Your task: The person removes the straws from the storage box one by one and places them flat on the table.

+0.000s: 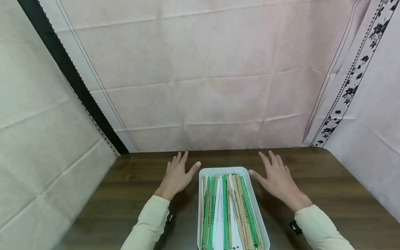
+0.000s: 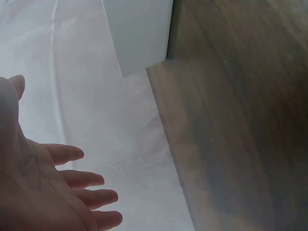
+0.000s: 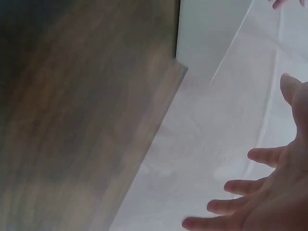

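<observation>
A white rectangular tray (image 1: 201,172) stands on the wooden table, its near end cut off by the bottom of the head view. Long, thin paper-wrapped packets fill it side by side: green ones (image 1: 225,208), tan ones (image 1: 244,211) and white ones (image 1: 218,215). To the tray's left, my left hand (image 1: 177,175) is held with fingers spread and nothing in it. My right hand (image 1: 276,178) is likewise spread and holds nothing, on the tray's right, its thumb close to the tray's far right corner. Each wrist view shows one side wall of the tray (image 2: 142,33) (image 3: 211,33).
The brown wooden table (image 1: 131,198) ends at a far edge just past my fingers. Pale creased cloth (image 1: 212,86) hangs behind it, with more cloth at the left (image 1: 40,139) and right (image 1: 372,121). A black band (image 1: 75,76) runs down the left.
</observation>
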Demonstrator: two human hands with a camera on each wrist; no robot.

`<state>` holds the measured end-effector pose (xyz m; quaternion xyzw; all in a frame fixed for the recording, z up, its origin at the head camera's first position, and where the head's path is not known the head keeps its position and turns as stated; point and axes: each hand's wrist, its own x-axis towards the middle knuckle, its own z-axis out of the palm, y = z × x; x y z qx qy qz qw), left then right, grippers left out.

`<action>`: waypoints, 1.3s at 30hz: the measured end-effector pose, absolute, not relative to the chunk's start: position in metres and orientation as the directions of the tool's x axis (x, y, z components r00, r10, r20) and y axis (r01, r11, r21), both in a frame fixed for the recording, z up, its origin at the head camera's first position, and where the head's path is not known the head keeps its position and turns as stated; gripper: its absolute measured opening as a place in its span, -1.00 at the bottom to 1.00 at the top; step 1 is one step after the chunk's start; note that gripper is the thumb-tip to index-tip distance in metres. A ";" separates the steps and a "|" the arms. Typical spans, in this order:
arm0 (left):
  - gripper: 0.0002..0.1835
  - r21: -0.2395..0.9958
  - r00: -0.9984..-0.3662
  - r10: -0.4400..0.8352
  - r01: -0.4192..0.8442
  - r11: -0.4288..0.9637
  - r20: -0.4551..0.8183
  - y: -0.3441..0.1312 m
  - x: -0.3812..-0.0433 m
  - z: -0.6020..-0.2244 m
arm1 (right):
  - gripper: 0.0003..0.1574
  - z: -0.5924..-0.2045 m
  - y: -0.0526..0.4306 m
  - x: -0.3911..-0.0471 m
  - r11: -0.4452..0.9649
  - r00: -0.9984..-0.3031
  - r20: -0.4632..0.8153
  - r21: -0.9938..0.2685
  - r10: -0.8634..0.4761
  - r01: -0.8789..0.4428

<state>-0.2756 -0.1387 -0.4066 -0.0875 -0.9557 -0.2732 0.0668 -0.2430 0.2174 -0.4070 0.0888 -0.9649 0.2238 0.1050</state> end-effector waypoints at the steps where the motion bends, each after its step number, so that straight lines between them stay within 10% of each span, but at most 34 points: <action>1: 0.11 0.515 -0.975 0.136 0.209 0.832 0.176 -0.139 -0.274 -0.406 | 0.21 -0.407 0.217 -0.240 0.875 -0.965 0.228 -0.432 -0.127 -0.217; 20: -0.17 0.822 -0.974 0.222 0.164 0.546 0.047 -0.127 -0.222 -0.406 | -0.20 -0.422 0.203 -0.196 0.550 -0.985 -0.073 -0.834 -0.159 -0.027; 29: -0.25 0.948 -0.972 0.197 -0.063 0.311 -0.129 -0.117 -0.202 -0.412 | -0.29 -0.438 0.202 -0.190 0.430 -0.972 -0.177 -0.898 -0.152 0.097; 39: -0.39 0.964 -0.969 0.234 -0.021 0.267 -0.085 -0.120 -0.195 -0.426 | -0.32 -0.443 0.211 -0.190 0.295 -0.941 -0.204 -0.948 -0.272 0.120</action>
